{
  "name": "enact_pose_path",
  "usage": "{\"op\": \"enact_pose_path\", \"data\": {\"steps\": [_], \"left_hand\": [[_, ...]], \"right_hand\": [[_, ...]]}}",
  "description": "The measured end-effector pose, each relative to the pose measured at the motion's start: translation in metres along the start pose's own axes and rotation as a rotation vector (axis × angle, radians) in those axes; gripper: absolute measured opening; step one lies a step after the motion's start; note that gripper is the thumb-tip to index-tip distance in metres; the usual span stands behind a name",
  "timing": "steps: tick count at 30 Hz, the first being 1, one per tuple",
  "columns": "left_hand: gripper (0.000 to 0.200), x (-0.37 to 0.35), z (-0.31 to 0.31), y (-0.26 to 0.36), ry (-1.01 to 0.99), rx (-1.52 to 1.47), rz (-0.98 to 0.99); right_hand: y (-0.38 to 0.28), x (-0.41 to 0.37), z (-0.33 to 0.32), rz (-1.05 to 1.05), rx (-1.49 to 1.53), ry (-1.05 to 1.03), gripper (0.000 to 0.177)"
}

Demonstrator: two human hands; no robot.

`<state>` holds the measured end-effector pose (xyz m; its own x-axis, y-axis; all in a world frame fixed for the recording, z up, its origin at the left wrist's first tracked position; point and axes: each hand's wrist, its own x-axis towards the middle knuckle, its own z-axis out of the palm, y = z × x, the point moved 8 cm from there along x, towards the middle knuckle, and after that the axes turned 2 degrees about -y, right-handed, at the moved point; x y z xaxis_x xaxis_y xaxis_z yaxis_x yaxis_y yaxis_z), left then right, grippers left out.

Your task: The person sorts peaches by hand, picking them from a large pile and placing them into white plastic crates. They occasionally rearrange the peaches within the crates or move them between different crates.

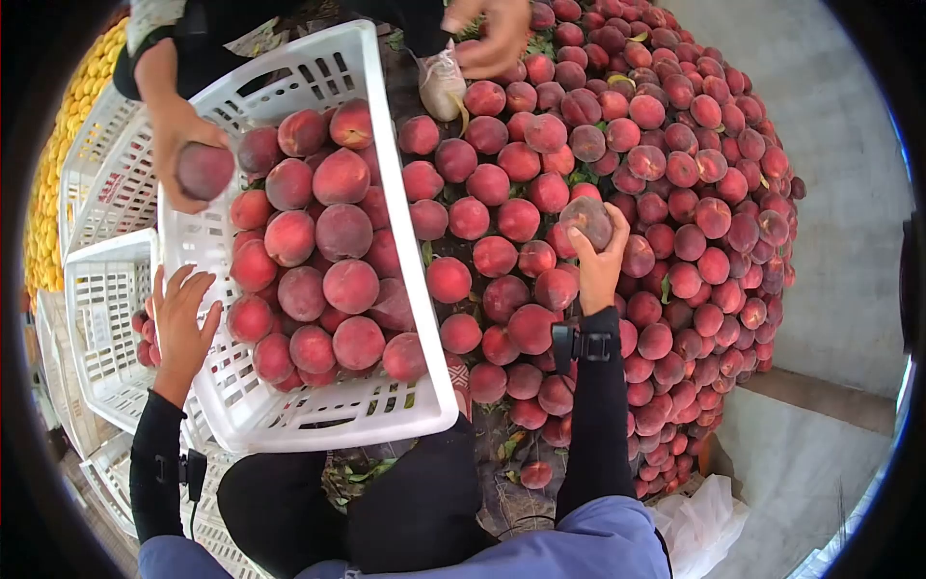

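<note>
My right hand (602, 255) grips a dark red peach (586, 222) above the big heap of loose peaches (675, 203). Fingers spread, my left hand (181, 323) is at the left wall of a white plastic crate (410, 241) and holds nothing. Many red peaches (343, 232) are piled inside this crate, which stands before my knees. Across from me, another person's hand (178, 145) holds a peach (204, 172) over the crate's far left corner. That person's other hand (497, 34) hovers near the top edge of the heap.
More white crates (106, 318) stand at the left, one with a few peaches low inside. Beyond them is a pile of yellow fruit (82, 87). The other person's shoe (442, 82) is beside the heap. A clear plastic bag (699, 526) lies at the lower right, near a concrete floor (830, 145).
</note>
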<state>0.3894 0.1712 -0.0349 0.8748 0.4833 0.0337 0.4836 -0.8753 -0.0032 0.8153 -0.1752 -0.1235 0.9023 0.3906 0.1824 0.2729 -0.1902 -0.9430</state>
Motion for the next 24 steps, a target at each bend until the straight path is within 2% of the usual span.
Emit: {"op": "enact_pose_path", "data": {"steps": [1, 3, 5, 7, 9, 11, 17, 19, 20, 21, 23, 24], "left_hand": [[0.033, -0.001, 0.001, -0.002, -0.002, -0.03, -0.005], [0.033, -0.005, 0.004, -0.008, 0.039, -0.021, -0.009], [0.033, -0.007, 0.003, -0.009, 0.07, -0.053, 0.007], [0.034, -0.01, 0.003, -0.012, 0.105, -0.073, 0.024], [0.033, -0.013, 0.007, -0.017, 0.135, -0.095, 0.026], [0.032, -0.015, 0.005, -0.019, 0.146, -0.162, 0.003], [0.025, -0.02, -0.002, -0.024, 0.255, -0.155, -0.023], [0.025, -0.021, 0.005, -0.027, 0.21, -0.203, -0.052], [0.024, -0.022, 0.003, -0.026, 0.251, -0.212, -0.04], [0.023, -0.024, 0.002, -0.026, 0.293, -0.218, -0.024], [0.024, -0.027, 0.004, -0.027, 0.323, -0.297, -0.054], [0.029, -0.031, 0.0, -0.028, 0.31, -0.465, -0.183]], "right_hand": [[-0.013, -0.009, 0.005, -0.009, 0.002, -0.006, 0.055], [-0.022, -0.025, 0.024, 0.211, 0.691, -0.062, 0.052], [-0.048, -0.039, 0.034, 0.222, 0.772, -0.094, 0.049], [-0.059, -0.054, 0.058, 0.379, 1.153, -0.216, 0.05], [-0.085, -0.066, 0.072, 0.396, 1.205, -0.276, 0.054], [-0.114, -0.08, 0.092, 0.498, 1.346, -0.389, 0.048], [-0.198, -0.116, 0.15, 0.702, 1.353, -0.619, 0.055], [-0.213, -0.122, 0.166, 0.602, 1.075, -0.714, 0.054], [-0.218, -0.125, 0.175, 0.613, 1.033, -0.722, 0.053], [-0.237, -0.132, 0.173, 0.159, 0.484, -0.634, 0.051], [-0.241, -0.137, 0.198, 0.404, 0.729, -0.788, 0.047], [-0.27, -0.152, 0.209, 0.424, 0.775, -0.845, 0.045]]}}
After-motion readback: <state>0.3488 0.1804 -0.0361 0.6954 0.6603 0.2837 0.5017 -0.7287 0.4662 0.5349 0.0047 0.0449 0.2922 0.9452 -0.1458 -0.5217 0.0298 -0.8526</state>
